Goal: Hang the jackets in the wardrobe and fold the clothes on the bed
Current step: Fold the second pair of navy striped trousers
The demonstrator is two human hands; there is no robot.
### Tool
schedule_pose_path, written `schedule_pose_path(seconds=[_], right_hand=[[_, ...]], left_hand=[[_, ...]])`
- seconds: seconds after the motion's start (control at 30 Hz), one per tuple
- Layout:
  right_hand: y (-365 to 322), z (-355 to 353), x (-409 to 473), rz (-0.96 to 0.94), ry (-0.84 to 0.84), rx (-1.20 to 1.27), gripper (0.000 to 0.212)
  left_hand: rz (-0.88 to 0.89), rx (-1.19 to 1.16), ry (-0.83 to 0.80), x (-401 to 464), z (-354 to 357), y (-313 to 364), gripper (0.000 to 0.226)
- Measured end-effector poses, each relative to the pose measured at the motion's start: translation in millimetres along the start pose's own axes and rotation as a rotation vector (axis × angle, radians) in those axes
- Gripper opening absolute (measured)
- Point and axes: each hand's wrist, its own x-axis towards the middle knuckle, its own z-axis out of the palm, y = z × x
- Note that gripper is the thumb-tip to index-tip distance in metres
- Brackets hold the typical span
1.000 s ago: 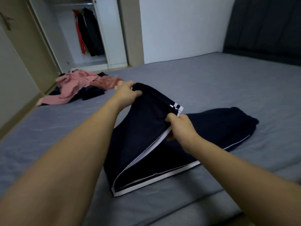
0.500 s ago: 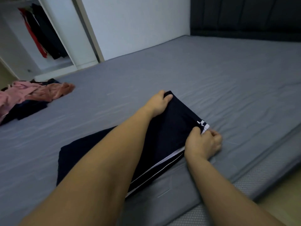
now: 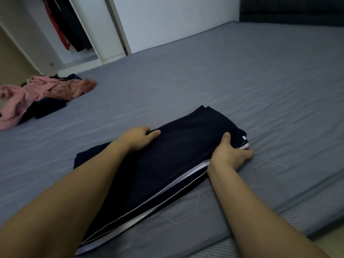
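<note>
While folded double on the grey bed (image 3: 242, 81), dark navy trousers (image 3: 167, 164), matte, white-piped seams: left hand (image 3: 138, 138) rests flat on top, right hand (image 3: 229, 155) grips the edge.

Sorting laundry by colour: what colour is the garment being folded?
Dark navy garment with white side stripes, head view.
</note>
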Motion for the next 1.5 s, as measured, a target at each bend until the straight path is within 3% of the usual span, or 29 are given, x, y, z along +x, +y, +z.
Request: schedule_pose_path(seconds=[0.07,0.17,0.3,0.43,0.47,0.53,0.6,0.63,0.67,0.73,0.8,0.83,0.87,1.0,1.13,1.17,1.2,1.27,1.33,1.43,1.5], right_hand=[[1,0,-8,0.073,-0.048,0.008,0.075],[1,-4,-10,0.178,-0.189,0.029,0.051],[-7,11,-23,0.233,-0.321,0.112,0.034],[-6,64,-49,0.223,-0.518,0.083,0.026],[-3,77,-55,0.234,-0.505,0.044,0.032],[14,90,-74,0.173,-0.312,-0.233,0.052],[42,79,-113,-0.148,-0.158,-0.667,0.067],[59,68,-135,-0.444,-0.210,-0.778,0.067],[75,55,-157,-0.786,-0.374,-0.790,0.061],[101,29,-194,-1.321,-0.926,-0.750,0.039],[116,8,-220,-1.599,-1.489,-0.830,0.033],[123,-1,-230,-1.676,-1.676,-0.921,0.039],[130,-8,-237,-1.724,-1.762,-1.029,0.048],[140,-24,-242,-1.772,-1.606,-1.318,0.072],[133,-14,-250,-1.838,-1.503,-1.471,0.045],[131,-10,-251,-1.799,-1.514,-1.463,0.037],[128,-7,-251,-1.702,-1.532,-1.423,0.030],[118,-1,-249,-1.337,-1.520,-1.249,0.018],[106,5,-246,-0.910,-1.439,-0.962,0.009],[91,12,-240,-0.465,-1.305,-0.555,0.018],[86,17,-232,-0.303,-1.284,-0.443,0.022]], left_hand=[[-0.050,-0.063,-0.086,-6,-6,-9,0.069],[-0.129,-0.040,-0.199,-26,-20,-41,0.082],[-0.147,0.062,-0.093,-52,-49,-93,0.069],[-0.237,0.038,0.009,-83,-99,-142,0.070],[-0.261,0.026,0.061,-91,-106,-155,0.073],[-0.314,0.012,0.090,-108,-108,-182,0.073],[-0.380,-0.043,0.009,-123,-89,-212,0.065],[-0.413,-0.086,-0.040,-130,-73,-227,0.060],[-0.433,-0.143,-0.071,-137,-57,-240,0.056],[-0.432,-0.308,-0.044,-147,-32,-255,0.051],[-0.404,-0.458,0.044,-152,-18,-261,0.048],[-0.393,-0.515,0.078,-155,-15,-262,0.045],[-0.385,-0.558,0.104,-159,-15,-262,0.043],[-0.363,-0.624,0.160,-171,-21,-263,0.041],[-0.295,-0.618,0.187,-184,-18,-261,0.028],[-0.259,-0.663,0.189,-190,-19,-262,0.012],[-0.220,-0.758,0.183,-197,-21,-264,0.016],[-0.147,-1.022,0.130,-210,-23,-274,0.062],[-0.112,-1.200,0.090,-218,-18,-282,0.085],[-0.144,-1.155,0.071,-212,-17,-275,0.091],[-0.126,-1.110,0.104,-194,-24,-259,0.085]])
